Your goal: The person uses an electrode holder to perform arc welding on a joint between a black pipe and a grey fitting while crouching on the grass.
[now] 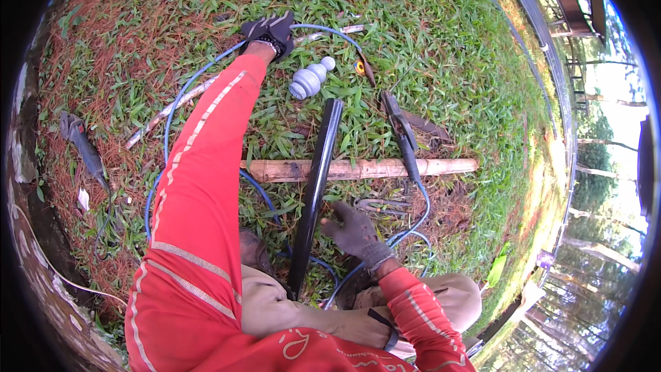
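At the far side my left hand (269, 33), in a dark glove, is closed over a blue cable (182, 96); its fingertips are hidden. The cable curves on to a clamp (367, 69) with a yellow-orange round piece beside it. Just beyond the near half of a glossy black tube (315, 189), to its right, hovers my gloved right hand (356, 234), thumb and fingers apart, holding nothing visible. The tube slants across a split bamboo piece (358, 169). A grey turned finial (311, 78) lies in the grass near the tube's far end.
A welding electrode holder (401, 134) rests on the bamboo's right part. Left of my arm lie an angle grinder (84, 151) with its cord and a pale stick (169, 111). Metal tongs (382, 205) are beside my right hand. A concrete edge (41, 248) runs along the left.
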### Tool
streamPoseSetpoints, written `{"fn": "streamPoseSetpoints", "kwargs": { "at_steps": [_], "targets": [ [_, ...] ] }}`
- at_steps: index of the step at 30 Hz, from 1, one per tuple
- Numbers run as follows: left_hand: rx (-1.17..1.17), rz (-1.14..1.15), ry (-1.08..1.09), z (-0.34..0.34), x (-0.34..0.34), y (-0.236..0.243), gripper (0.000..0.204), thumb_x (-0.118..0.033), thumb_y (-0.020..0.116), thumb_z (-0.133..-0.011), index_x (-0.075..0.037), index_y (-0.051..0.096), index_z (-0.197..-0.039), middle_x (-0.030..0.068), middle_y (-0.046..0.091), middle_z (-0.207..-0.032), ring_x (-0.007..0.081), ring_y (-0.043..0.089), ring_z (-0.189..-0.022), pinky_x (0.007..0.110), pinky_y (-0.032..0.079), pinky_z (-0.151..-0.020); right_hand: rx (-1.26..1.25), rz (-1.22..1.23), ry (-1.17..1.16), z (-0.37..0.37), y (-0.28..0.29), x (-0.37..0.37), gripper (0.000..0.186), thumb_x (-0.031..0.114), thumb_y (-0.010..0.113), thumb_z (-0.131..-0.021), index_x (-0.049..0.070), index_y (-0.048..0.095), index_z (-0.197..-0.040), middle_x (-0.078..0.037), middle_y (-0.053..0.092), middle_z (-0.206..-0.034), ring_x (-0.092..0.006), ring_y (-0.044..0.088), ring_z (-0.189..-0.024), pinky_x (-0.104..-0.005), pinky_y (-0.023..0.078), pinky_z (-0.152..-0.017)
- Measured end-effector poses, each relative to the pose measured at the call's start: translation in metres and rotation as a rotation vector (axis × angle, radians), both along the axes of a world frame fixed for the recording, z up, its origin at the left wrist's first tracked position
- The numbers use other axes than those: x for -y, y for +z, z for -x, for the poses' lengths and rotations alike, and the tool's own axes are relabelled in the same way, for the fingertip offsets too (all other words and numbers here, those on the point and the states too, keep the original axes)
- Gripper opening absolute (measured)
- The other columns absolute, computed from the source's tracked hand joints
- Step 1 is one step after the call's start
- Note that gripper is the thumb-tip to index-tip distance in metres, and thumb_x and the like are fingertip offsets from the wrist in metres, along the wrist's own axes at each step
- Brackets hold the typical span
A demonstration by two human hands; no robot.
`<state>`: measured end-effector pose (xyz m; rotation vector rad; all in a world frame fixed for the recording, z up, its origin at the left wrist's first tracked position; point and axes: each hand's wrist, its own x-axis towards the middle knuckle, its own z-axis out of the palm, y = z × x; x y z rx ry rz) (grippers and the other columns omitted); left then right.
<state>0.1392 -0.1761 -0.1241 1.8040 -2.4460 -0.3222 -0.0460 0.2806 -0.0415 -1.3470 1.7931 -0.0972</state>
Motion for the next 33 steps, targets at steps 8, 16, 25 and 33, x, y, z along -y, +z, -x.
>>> {"fn": "streamPoseSetpoints", "kwargs": {
  "at_steps": [8,16,25,33],
  "targets": [
    [-0.538,-0.078,0.054,-0.028,0.013,0.012,0.046,-0.037,0.072,-0.108,-0.008,0.075,-0.144,0.0171,0.081,-0.116,0.0293,0.079,-0.106,0.044,0.059,-0.094,0.159,-0.227,0.016,-0.007,-0.027,-0.004,0.055,0.040,0.076,-0.104,0.007,0.072,-0.146,-0.028,0.081,-0.122,-0.0409,0.079,-0.118,-0.0504,0.060,-0.103],
    [-0.951,0.075,-0.161,-0.071,-0.113,0.150,0.031,-0.014,0.077,-0.108,0.002,0.075,-0.136,0.0081,0.077,-0.113,0.0175,0.070,-0.105,0.036,0.057,-0.094,0.112,-0.074,-0.193,0.024,-0.020,0.007,0.047,0.041,0.075,-0.106,-0.001,0.076,-0.128,-0.020,0.083,-0.103,-0.0334,0.081,-0.097,-0.0449,0.061,-0.090],
    [-0.722,-0.004,-0.300,-0.224,-0.307,0.122,0.034,0.003,0.082,-0.088,-0.006,0.084,-0.121,0.0144,0.081,-0.119,0.0321,0.076,-0.123,0.054,0.050,-0.127,1.348,-0.237,-0.773,-0.040,0.021,0.055,0.048,0.028,0.062,-0.116,0.004,0.058,-0.157,-0.007,0.077,-0.121,-0.0184,0.075,-0.091,-0.0359,0.057,-0.079],
    [-0.327,-0.174,-0.687,-0.217,-0.313,0.123,0.083,-0.027,0.093,-0.079,-0.003,0.062,-0.152,0.0222,0.071,-0.141,0.0433,0.073,-0.120,0.068,0.046,-0.116,1.052,-0.167,-0.916,-0.131,-0.021,0.045,0.020,0.009,0.076,-0.108,0.006,0.062,-0.121,-0.002,0.067,-0.080,-0.0124,0.063,-0.062,-0.0293,0.047,-0.054]
  ]
}}
